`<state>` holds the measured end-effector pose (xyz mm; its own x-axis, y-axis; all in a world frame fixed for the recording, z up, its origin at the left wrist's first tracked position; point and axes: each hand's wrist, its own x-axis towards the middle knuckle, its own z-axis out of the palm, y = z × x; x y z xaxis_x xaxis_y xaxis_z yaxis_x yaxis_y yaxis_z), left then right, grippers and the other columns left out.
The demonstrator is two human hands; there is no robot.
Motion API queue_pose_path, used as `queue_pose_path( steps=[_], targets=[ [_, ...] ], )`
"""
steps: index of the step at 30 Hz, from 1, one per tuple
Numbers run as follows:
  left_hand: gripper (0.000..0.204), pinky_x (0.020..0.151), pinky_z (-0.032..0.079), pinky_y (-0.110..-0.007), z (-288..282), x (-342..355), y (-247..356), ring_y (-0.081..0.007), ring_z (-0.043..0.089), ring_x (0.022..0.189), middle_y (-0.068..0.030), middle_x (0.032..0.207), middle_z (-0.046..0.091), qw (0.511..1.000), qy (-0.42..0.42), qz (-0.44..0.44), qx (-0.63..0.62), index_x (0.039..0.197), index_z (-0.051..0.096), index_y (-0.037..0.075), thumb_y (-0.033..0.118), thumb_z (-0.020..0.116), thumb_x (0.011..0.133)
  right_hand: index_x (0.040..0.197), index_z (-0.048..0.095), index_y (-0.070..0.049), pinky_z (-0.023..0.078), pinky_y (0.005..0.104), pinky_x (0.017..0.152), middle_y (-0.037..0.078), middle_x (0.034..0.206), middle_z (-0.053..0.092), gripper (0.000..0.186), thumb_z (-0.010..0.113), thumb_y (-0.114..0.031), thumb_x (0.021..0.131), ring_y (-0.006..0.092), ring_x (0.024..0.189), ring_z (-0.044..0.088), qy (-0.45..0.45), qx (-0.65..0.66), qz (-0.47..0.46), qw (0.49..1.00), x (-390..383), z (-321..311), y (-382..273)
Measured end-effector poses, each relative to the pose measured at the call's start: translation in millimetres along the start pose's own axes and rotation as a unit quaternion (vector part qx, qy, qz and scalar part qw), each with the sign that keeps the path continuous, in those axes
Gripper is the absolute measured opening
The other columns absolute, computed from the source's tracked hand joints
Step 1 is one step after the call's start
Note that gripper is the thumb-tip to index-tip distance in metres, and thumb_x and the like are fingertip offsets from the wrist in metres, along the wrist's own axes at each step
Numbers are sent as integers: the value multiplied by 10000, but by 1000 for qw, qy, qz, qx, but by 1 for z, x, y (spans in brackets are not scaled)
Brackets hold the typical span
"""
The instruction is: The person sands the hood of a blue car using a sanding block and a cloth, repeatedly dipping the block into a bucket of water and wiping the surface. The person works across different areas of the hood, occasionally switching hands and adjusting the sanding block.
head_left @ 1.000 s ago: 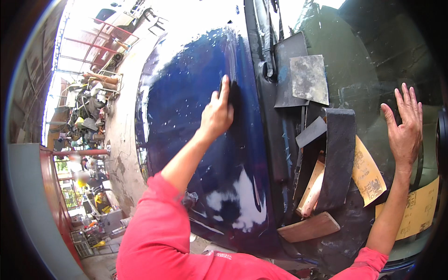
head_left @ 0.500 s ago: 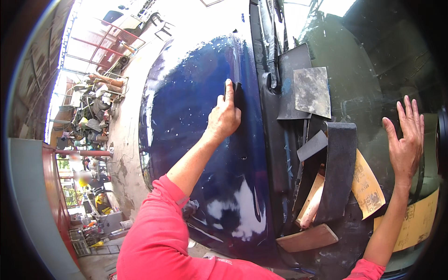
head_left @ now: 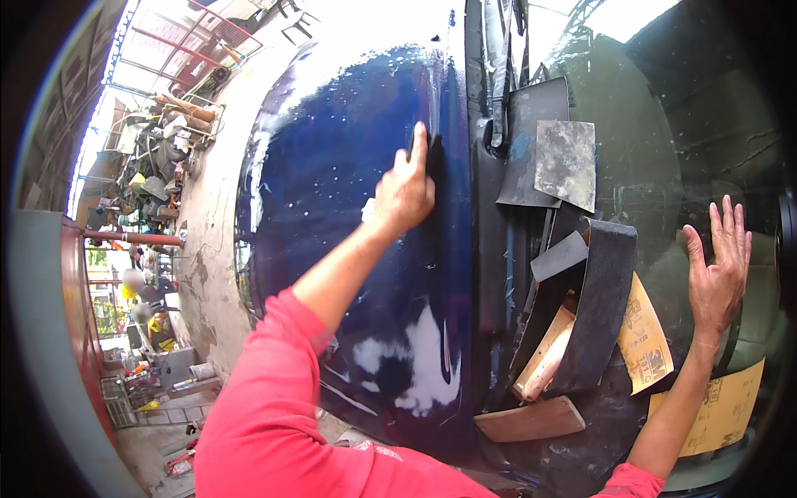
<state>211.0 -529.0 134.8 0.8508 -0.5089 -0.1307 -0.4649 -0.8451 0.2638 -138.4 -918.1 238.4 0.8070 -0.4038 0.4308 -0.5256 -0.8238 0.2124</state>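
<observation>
My left hand (head_left: 404,192) presses on the blue car hood (head_left: 332,224), index finger stretched forward and the other fingers folded under. Something small and white (head_left: 368,209) shows at the palm's edge; what the hand holds, if anything, is hidden. Dark reflection or material lies beside the fingers; I cannot tell which. On the greenish windshield (head_left: 631,158) my right hand (head_left: 721,278) rests flat with its fingers stretched. Between the hands lie a worn grey sheet (head_left: 566,164), a black sheet (head_left: 519,178), a curved dark strip of sandpaper (head_left: 599,307) and tan-backed sandpaper (head_left: 643,340).
A reddish flat block (head_left: 531,421) and a pale wooden piece (head_left: 544,357) lie near the cowl (head_left: 490,274). A wiper arm (head_left: 498,83) runs along the far cowl. Left of the car, clutter (head_left: 158,166) lines the concrete floor (head_left: 207,274); people are in the background.
My left hand has slid slightly away from me along the hood. My right hand stays on the glass. The whole view has shifted a little.
</observation>
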Motion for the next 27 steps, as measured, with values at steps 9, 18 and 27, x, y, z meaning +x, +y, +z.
queue_pose_path(
  steps=[9, 18, 27],
  targets=[
    [937, 1026, 568, -586, -18, 144, -18, -512, 699, 1151, -316, 1265, 688, 990, 111, 85, 7, 1759, 216, 204, 191, 651, 929, 1478, 689, -52, 327, 493, 1321, 82, 1626, 600, 573, 740, -411, 1035, 294, 1578, 469, 1, 2, 4, 1000, -1, -2, -5],
    [982, 977, 586, -608, -12, 163, -34, -544, 702, 1093, -359, 1223, 674, 981, 135, 134, 46, 1764, 192, 160, 162, 652, 896, 1502, 666, -46, 316, 501, 1327, 94, 1631, 592, 585, 732, -397, 1039, 297, 1582, 463, -6, -15, -1, 1000, -1, -5, -6],
    [1038, 901, 599, -639, -3, -3, -32, -593, 699, 956, -365, 1175, 599, 996, 13, 93, 8, 1783, 92, 165, 67, 620, 895, 1516, 666, -96, 311, 490, 1336, 73, 1634, 593, 580, 727, -423, 1042, 276, 1586, 459, -8, -22, -3, 1000, -1, -1, 0]
  ],
)
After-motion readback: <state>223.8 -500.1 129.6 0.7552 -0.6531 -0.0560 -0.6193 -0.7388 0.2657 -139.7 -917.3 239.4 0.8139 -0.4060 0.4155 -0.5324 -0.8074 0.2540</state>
